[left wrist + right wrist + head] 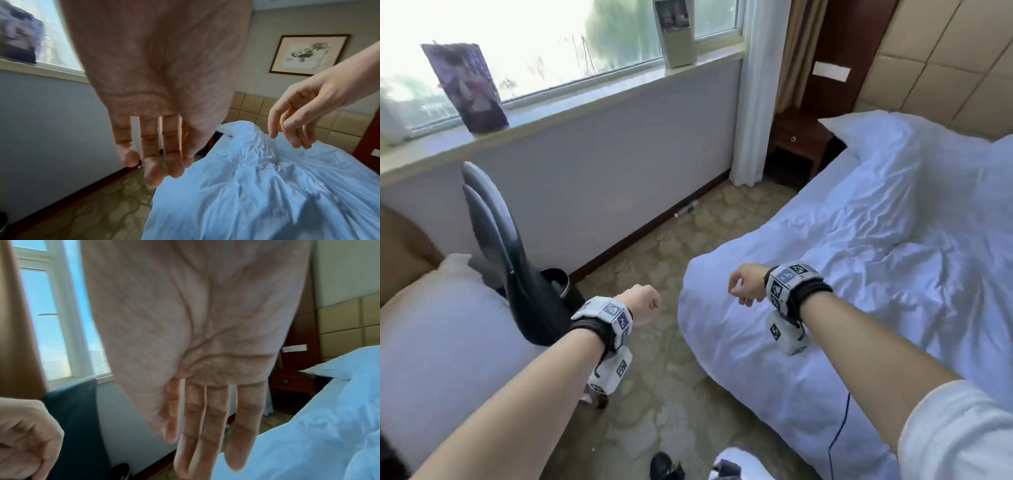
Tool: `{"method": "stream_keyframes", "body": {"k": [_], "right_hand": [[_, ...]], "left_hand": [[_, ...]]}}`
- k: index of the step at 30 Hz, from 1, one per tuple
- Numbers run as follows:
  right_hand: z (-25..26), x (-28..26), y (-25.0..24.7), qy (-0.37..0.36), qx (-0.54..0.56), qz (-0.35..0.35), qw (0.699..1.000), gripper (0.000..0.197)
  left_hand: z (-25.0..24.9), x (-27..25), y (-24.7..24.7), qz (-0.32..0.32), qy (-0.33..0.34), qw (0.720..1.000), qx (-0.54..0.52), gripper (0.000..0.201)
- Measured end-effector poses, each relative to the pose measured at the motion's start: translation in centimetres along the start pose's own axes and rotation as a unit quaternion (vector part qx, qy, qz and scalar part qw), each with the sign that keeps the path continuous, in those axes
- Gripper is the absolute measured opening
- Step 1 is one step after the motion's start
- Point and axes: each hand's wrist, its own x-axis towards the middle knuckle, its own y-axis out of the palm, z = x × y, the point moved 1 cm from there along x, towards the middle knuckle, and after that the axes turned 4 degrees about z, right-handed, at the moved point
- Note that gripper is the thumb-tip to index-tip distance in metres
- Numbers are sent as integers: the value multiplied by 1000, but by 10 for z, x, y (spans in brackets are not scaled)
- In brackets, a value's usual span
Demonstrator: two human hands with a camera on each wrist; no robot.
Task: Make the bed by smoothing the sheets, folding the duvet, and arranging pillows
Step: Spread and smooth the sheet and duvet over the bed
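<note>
Duvet (842, 274) rumpled beneath empty, loose-fingered right hand (744, 286); left hand (642, 305) beside it, also relaxed.

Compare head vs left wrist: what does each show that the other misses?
Head view only: the dark wooden nightstand, the clear plastic bottle lying on the carpet by the wall, the dark swivel chair, and both wrist camera bands.

Left wrist view only: the framed ink painting on the wall, and the left hand seen palm-side with fingers extended.

Both: the crumpled white duvet on the bed, the tan padded headboard, the window, and the right hand, empty with fingers loosely curled above the duvet.
</note>
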Motion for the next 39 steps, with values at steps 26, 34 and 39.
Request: {"method": "stream_keyframes", "body": {"k": [26,34,39], "right_hand": [[-120,248,-304,163,225,-113,954,37],[-184,298,-325,325,358,-146,863,39],[-190,340,-381,383,412,-172,809,39]], "left_hand": [[-72,485,-302,91,234,962,106,26],[-146,636,-329,173,372,891,193,23],[-158,717,-399,187,399,867,233,29]]}}
